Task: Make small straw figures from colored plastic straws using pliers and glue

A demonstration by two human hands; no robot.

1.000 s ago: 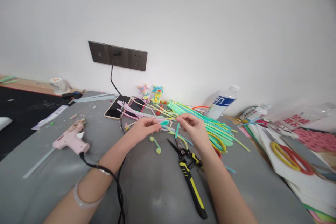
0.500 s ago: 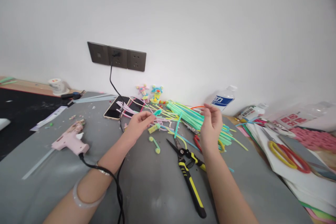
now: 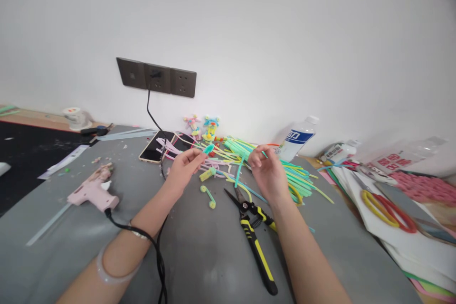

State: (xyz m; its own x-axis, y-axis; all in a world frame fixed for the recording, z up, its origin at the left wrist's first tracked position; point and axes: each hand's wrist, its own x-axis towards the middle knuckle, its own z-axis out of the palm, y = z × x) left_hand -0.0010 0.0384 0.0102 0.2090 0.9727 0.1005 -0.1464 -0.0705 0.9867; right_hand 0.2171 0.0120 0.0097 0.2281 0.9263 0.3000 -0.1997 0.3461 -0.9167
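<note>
My left hand [image 3: 183, 168] is closed, its thumb and fingertips pinching a small folded piece of teal pipe cleaner [image 3: 209, 149]. My right hand [image 3: 268, 173] is raised over the near end of a bundle of green pipe cleaners [image 3: 301, 180]; its fingers are loosely bent and apart, and I see nothing held in them. Between the hands lie a short yellow-green coil [image 3: 207, 174] and a green stem with a curl at each end [image 3: 208, 197]. Yellow-and-black snips [image 3: 258, 251] rest with their blades spread, left of my right forearm.
A pink glue gun [image 3: 93, 193] lies at left, its black cord [image 3: 158, 256] crossing my left forearm. Behind are a phone [image 3: 156, 147], two small pipe-cleaner figures [image 3: 211, 128] and a water bottle [image 3: 299, 137]. Scissors [image 3: 388, 211] sit on papers at right.
My right hand has moved left, away from the bottle and toward my left hand. The left hand still pinches the teal piece, now turned slightly. The view has shifted a little.
</note>
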